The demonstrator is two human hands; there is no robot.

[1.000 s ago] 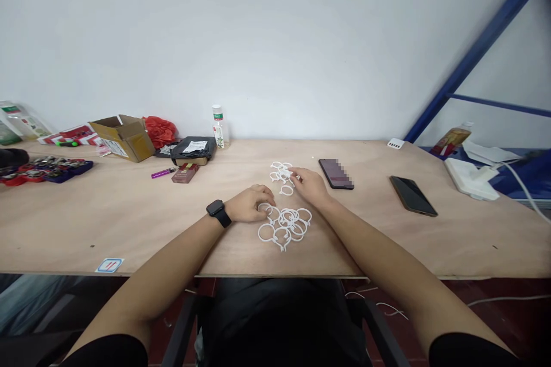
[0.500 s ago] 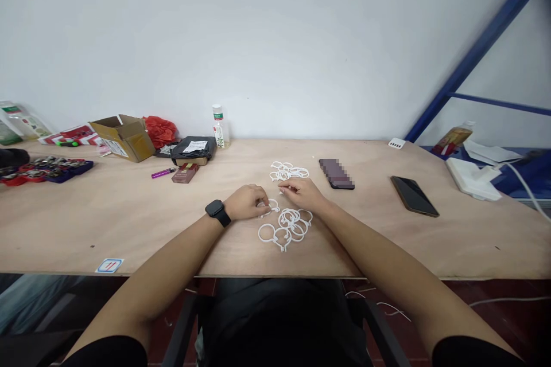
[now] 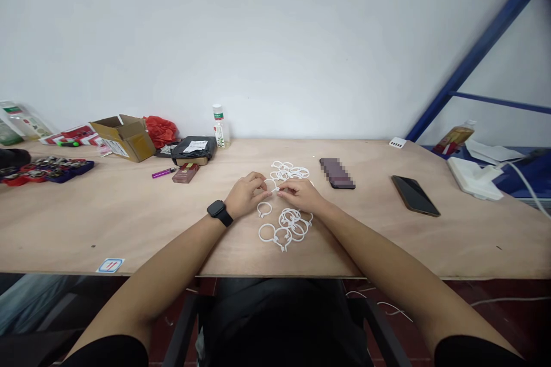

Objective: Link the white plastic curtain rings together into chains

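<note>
Between my two hands is a white plastic ring (image 3: 270,184) with a small clip-like end. My left hand (image 3: 247,194) grips its left side, fingers curled round the rim. At the ring's clip end, my right hand (image 3: 300,194) pinches with thumb and forefinger. One loose white ring (image 3: 264,209) lies on the table just below my left hand. Nearer to me is a pile of several white rings (image 3: 293,223), some overlapping. Beyond my hands sits another cluster of white rings (image 3: 289,171), partly hidden by my right hand.
Two phones, one (image 3: 337,173) with a blurred patch and one dark (image 3: 415,195), lie to the right. A white power strip (image 3: 473,179) is farther right. Toward the left are a bottle (image 3: 218,127), a dark red box (image 3: 185,172), a purple lighter (image 3: 162,172) and an open cardboard box (image 3: 124,139).
My left hand has lifted a ring up and away from me, leaving one loose ring behind. My right hand has come to meet it at the clip end.
</note>
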